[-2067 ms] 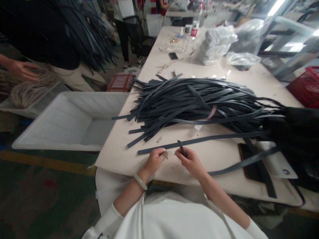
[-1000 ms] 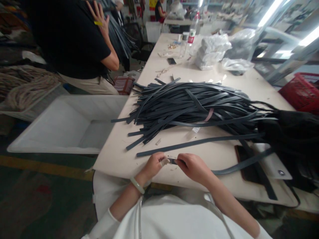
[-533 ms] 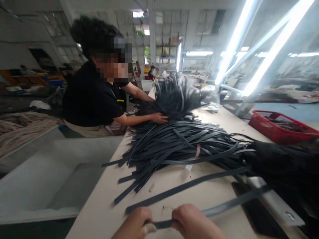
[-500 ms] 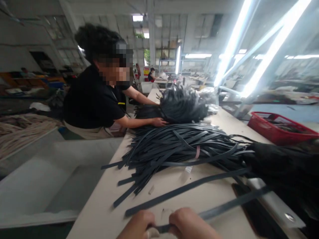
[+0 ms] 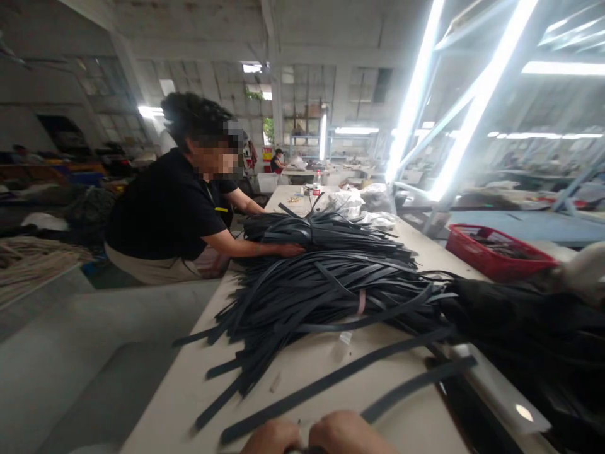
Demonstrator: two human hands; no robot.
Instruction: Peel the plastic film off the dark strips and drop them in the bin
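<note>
At the bottom edge, my left hand (image 5: 274, 436) and my right hand (image 5: 347, 434) are closed side by side, their lower parts cut off. A sliver of dark strap (image 5: 310, 450) shows between them. From behind my right hand the dark grey strap (image 5: 416, 388) runs up and right across the table. Another loose strap (image 5: 331, 381) lies just beyond my hands. Further off, a thick pile of dark straps (image 5: 302, 290) spreads over the table, with a pink band (image 5: 362, 302) on it.
A co-worker (image 5: 155, 208) at the left leans over a tied strap bundle (image 5: 312, 230), hands on it. White bins (image 5: 142, 309) stand left of the pale table (image 5: 179, 391). To the right are a red basket (image 5: 496, 252), black material (image 5: 520, 315) and a light metal plate (image 5: 505, 391).
The co-worker's bundle, blurred and raised before, now lies flat on the table. My view has shifted, and my hands sit lower in it, still closed on the strap.
</note>
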